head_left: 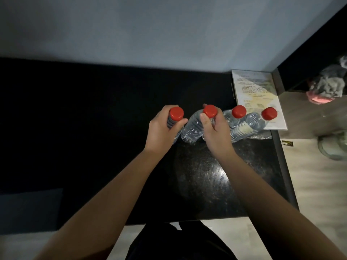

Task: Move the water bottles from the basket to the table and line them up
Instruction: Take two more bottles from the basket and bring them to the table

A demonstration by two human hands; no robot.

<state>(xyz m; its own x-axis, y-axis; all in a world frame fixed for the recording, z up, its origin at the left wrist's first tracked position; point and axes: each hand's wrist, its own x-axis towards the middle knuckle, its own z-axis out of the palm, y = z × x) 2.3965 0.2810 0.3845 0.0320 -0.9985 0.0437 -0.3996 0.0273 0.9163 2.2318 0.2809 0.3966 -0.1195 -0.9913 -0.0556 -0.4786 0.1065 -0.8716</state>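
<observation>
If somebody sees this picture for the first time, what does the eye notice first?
First, the four red caps in a row across the middle of the dark table. The left hand grips the leftmost bottle, and the right hand holds the second bottle. A laminated sheet lies at the right edge.

Looks like a hotel or guest room, not a kitchen or lab. Clues: dark speckled polished stone worktop (pixel 216 177) set against a plain pale wall (pixel 150 30), in dim light. A laminated printed notice sheet (pixel 257 98) lies flat at the worktop's far right corner (text too small to read), the kind left for guests. Four identical small water bottles with red caps (pixel 238 111) stand together on the worktop beside it. Right of the worktop, light wood-look floor (pixel 317 184) and a bundle of grey and pink cloth (pixel 326 85); blurred, cannot tell what.
</observation>
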